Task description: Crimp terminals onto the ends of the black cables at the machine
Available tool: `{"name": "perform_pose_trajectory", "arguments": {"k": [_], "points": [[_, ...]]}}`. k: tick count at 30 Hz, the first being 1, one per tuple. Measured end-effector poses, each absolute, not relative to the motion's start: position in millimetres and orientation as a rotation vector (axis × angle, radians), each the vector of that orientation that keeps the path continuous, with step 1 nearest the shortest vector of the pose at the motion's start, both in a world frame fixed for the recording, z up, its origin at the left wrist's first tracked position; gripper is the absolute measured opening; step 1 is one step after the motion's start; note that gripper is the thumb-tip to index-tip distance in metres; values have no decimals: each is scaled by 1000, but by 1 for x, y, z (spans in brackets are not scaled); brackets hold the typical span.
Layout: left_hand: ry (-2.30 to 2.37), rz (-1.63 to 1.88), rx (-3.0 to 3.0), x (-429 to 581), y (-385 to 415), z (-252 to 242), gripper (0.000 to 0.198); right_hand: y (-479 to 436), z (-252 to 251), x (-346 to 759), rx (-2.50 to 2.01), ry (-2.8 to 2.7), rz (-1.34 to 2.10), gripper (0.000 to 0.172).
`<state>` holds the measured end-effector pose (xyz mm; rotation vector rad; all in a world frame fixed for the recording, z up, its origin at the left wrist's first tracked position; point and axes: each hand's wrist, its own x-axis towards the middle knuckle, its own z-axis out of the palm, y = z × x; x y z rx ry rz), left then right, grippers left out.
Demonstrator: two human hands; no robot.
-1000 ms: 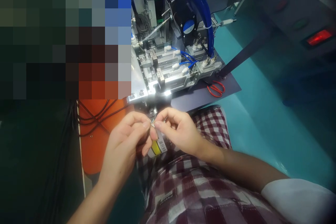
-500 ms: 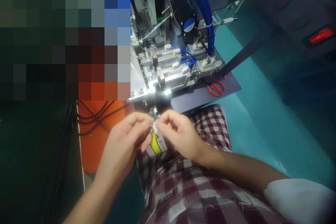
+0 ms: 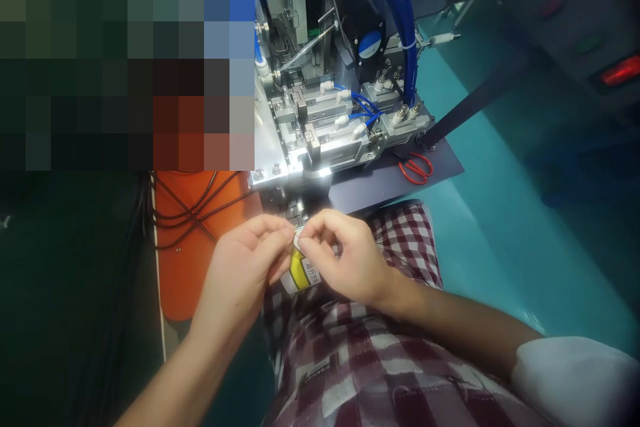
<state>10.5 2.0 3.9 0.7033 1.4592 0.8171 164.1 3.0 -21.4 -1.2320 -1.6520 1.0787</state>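
The part is a tiny pale piece at the near middle, between the fingertips of the left hand and the right hand. Each hand has thumb and forefinger pinched on it from its own side, the other fingers curled in. The fingers cover most of the part, so its full shape cannot be told.

It looks very light, and its weight should hardly be felt. I would expect it to be slender and fairly easy to bend or mar, so a soft pinch with the pads suits it better than a hard squeeze. With so little surface to grip, it could well slip or flick out; the best hold seems to be one end in each hand, thumbs on the near side, leaving the middle free.

Below the hands is a label with a yellow mark, and just beyond them the near edge of the machine. A red-handled tool lies farther off to the right, well apart from the hands; black cables cross an orange panel to the left.
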Motion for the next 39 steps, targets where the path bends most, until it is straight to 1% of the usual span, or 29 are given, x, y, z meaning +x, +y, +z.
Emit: {"name": "perform_pose_trajectory", "arguments": {"k": [5,9,18,22,27,29,31,33,35,37,39], "points": [[1521,800,803,7,-4,1,21,14,-15,177,-1263,-1550,1238,8],[1528,787,886,6,-7,-1,23,17,-17,179,-1197,-1481,1391,6],[1497,758,1033,7,-7,3,24,29,-13,192,-1089,-1712,1307,12],[1498,787,1150,11,-7,8,19,31,-7,195,-1090,-1911,1140,4],[1531,791,1381,13,-9,5,12,38,3,199,-970,-2321,668,14],[1535,759,1480,13,-11,2,8,42,7,201,-940,-2458,565,17],[1531,718,1556,12,-12,0,6,45,11,202,-913,-2537,536,19],[1522,685,1589,11,-13,-2,6,47,14,202,-887,-2572,564,20],[1513,673,1584,11,-14,-2,7,49,16,200,-906,-2548,669,17],[1511,675,1566,11,-14,-1,7,51,17,199,-1008,-2436,866,13],[1507,691,1525,11,-13,0,7,54,15,199,-1138,-2268,1141,12]]}}
